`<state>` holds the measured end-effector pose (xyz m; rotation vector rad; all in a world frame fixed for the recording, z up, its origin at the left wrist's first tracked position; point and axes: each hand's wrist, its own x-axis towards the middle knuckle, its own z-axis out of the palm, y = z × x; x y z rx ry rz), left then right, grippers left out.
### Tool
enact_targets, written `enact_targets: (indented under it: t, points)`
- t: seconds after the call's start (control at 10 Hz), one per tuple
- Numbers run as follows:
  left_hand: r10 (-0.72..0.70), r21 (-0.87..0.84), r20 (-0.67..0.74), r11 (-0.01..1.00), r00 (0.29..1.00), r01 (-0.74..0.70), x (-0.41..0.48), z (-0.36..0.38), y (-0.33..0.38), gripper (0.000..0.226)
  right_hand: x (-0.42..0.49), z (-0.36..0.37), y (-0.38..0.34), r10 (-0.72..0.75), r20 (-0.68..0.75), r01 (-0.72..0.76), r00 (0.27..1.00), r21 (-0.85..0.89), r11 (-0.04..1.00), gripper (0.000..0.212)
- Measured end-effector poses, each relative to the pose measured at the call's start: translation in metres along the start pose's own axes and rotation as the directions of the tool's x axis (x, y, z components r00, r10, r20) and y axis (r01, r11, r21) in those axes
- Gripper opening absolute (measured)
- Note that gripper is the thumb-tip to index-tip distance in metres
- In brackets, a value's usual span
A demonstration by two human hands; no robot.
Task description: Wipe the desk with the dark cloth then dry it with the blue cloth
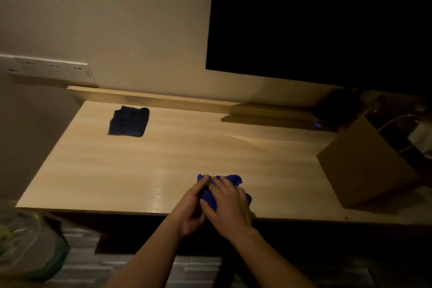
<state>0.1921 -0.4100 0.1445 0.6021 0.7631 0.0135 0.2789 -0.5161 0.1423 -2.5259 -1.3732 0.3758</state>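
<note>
At the near edge of the tabletop (98, 170), right of its middle, the bunched blue cloth (230, 180) is being pressed down under both hands, the left hand (192, 203) being curled against its left side and the right hand (228, 206) being laid over its top with fingers spread. Toward the far left corner, the folded dark cloth (128, 121) is being left lying flat, well apart from the hands. By the right edge, a brown paper bag (360, 166) is being kept upright.

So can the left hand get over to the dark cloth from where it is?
Probably yes. The left hand rests on the blue cloth near the desk's front edge; bare desk lies between it and the dark cloth at the far left.
</note>
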Motion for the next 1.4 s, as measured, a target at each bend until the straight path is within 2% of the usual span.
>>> enact_targets:
  t: [0.1,0.2,0.3,0.4,0.5,0.6,0.7,0.8,0.9,1.0,1.1,1.2,1.3,1.4]
  points:
    - [0.022,-0.048,0.003,0.999,1.000,-0.022,-0.019,-0.037,0.043,0.048,0.025,0.000,-0.049,-0.073,0.034,0.071,0.997,0.056,0.996,0.080]
    - [0.063,-0.087,0.003,0.994,0.998,-0.063,-0.033,-0.082,0.090,0.047,0.057,0.005,-0.094,-0.124,0.034,0.115,0.992,0.195,0.974,0.073]
    - [0.092,-0.183,-0.018,0.979,0.996,-0.093,-0.043,-0.130,0.140,0.048,0.096,0.008,-0.138,-0.037,-0.047,0.053,0.998,0.424,0.904,0.064]
    - [0.113,-0.237,-0.041,0.964,0.993,-0.119,-0.050,-0.178,0.191,0.048,0.143,0.022,-0.180,0.228,-0.058,-0.141,0.972,0.634,0.761,0.067]
    - [0.111,-0.261,-0.037,0.958,0.993,-0.117,-0.048,-0.226,0.236,0.050,0.195,0.036,-0.223,0.409,0.284,-0.448,0.867,0.803,0.392,0.063]
    - [0.096,-0.274,-0.065,0.955,0.993,-0.110,-0.039,-0.270,0.274,0.049,0.237,0.053,-0.258,0.189,0.501,-0.493,0.844,0.865,-0.091,0.042]
    - [0.098,-0.240,-0.149,0.962,0.984,-0.132,-0.022,-0.311,0.308,0.044,0.274,0.073,-0.287,0.141,0.470,-0.456,0.871,0.882,-0.122,0.040]
    - [0.119,-0.037,-0.220,0.991,0.968,-0.130,-0.002,-0.336,0.337,0.034,0.310,0.087,-0.312,0.249,0.418,-0.444,0.873,0.895,0.053,0.025]
    - [0.185,0.271,-0.288,0.957,0.940,-0.105,0.022,-0.356,0.366,0.025,0.349,0.101,-0.326,0.352,0.302,-0.410,0.886,0.865,0.290,0.014]
    - [0.251,0.456,-0.299,0.885,0.921,-0.093,0.049,-0.375,0.391,0.020,0.390,0.114,-0.333,0.416,0.248,-0.413,0.875,0.831,0.373,0.024]
    - [0.386,0.580,-0.300,0.800,0.873,-0.154,0.076,-0.388,0.415,0.022,0.432,0.123,-0.337,0.431,0.280,-0.441,0.858,0.830,0.341,0.024]
    - [0.487,0.746,-0.295,0.655,0.822,-0.120,0.100,-0.402,0.427,0.041,0.459,0.128,-0.337,0.424,0.327,-0.499,0.844,0.769,0.399,0.041]
    - [0.543,0.940,-0.283,0.321,0.791,0.116,0.108,-0.418,0.416,0.074,0.455,0.140,-0.330,0.411,0.179,-0.444,0.894,0.482,0.755,0.055]
    - [0.595,0.982,-0.182,0.077,0.783,0.170,0.108,-0.423,0.390,0.085,0.438,0.146,-0.328,0.316,0.016,-0.305,0.949,0.308,0.901,0.055]
